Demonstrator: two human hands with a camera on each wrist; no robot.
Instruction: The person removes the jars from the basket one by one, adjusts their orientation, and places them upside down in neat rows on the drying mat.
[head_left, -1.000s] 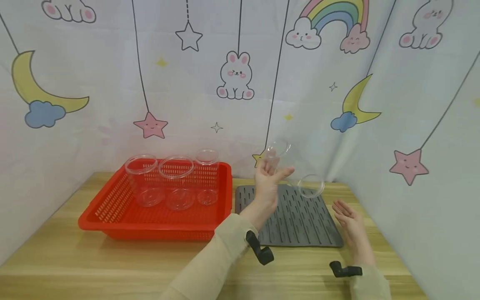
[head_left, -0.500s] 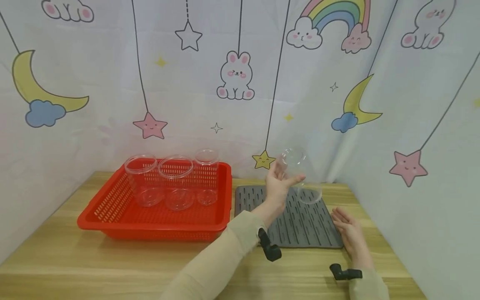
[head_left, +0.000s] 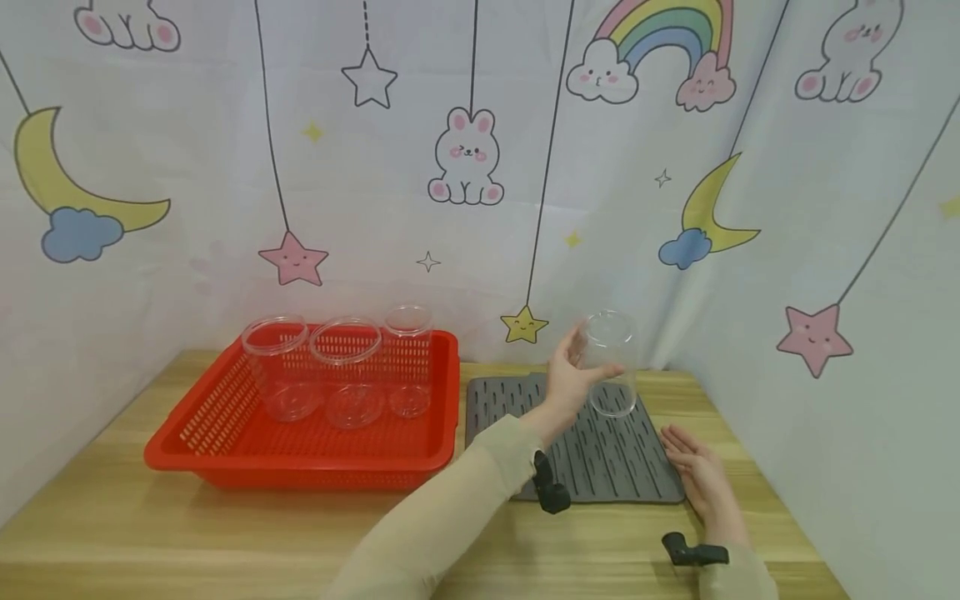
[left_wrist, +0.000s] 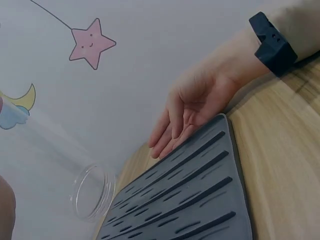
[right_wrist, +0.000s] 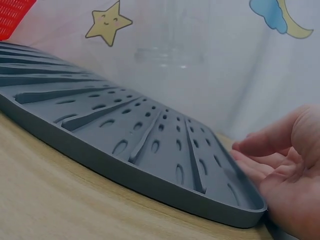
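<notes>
My left hand (head_left: 567,385) holds a clear plastic cup (head_left: 617,375) upside down, thumb on its near side and fingers round the far side. The cup is upright in line, with its wide rim downward, above the grey drying mat (head_left: 630,475). In the right wrist view the cup's rim (right_wrist: 170,59) hangs above the mat's far part, apart from it. My right hand (head_left: 701,477) rests beside the mat's right edge, palm inward, fingers loosely extended and holding nothing. The left wrist view shows the same right hand (left_wrist: 197,100) along the mat's edge.
A red perforated basket (head_left: 315,471) stands left of the mat. Inside it, three clear cups stand upright: a left one (head_left: 288,375), a middle one (head_left: 348,383) and a narrower one (head_left: 408,375). A patterned cloth hangs behind the wooden table (head_left: 247,542).
My left hand has moved right and down, turning the cup from tilted to upside down above the mat. My right hand has dropped slightly, closer to the mat's edge.
</notes>
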